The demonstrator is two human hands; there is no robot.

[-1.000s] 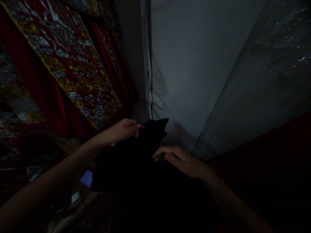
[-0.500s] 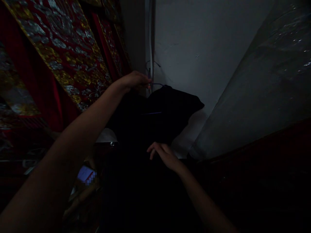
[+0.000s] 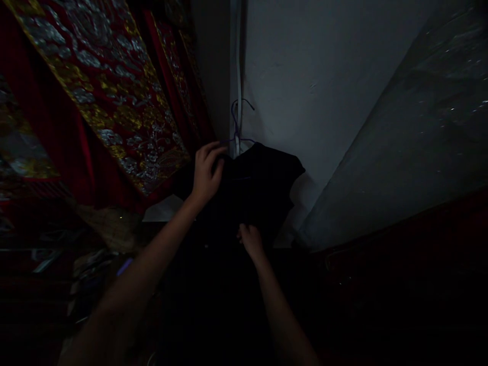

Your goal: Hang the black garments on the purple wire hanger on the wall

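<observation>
A black garment [image 3: 272, 170] hangs on a thin purple hanger [image 3: 237, 133] against the wall corner. The hook of the hanger shows above a pale vertical cord or strip. My left hand [image 3: 208, 170] is at the garment's left shoulder, just below the hanger's arm, with fingers bent and thumb apart. Lower down, the fingers of my right hand [image 3: 251, 240] are curled at the garment's front, closed on the dark cloth. Deep shadow hides the fabric's folds and the exact grip.
Red cloth with gold and silver embroidery [image 3: 125, 101] hangs on the left. A clear plastic sheet [image 3: 381, 168] slants across the pale wall [image 3: 324, 66] on the right. Dim clutter and a small bluish object [image 3: 124, 265] lie at lower left.
My left hand has let go of the hanger near its neck and dropped down and left to the shoulder. My right hand's fingers have curled in. The hanger's hook and neck now show.
</observation>
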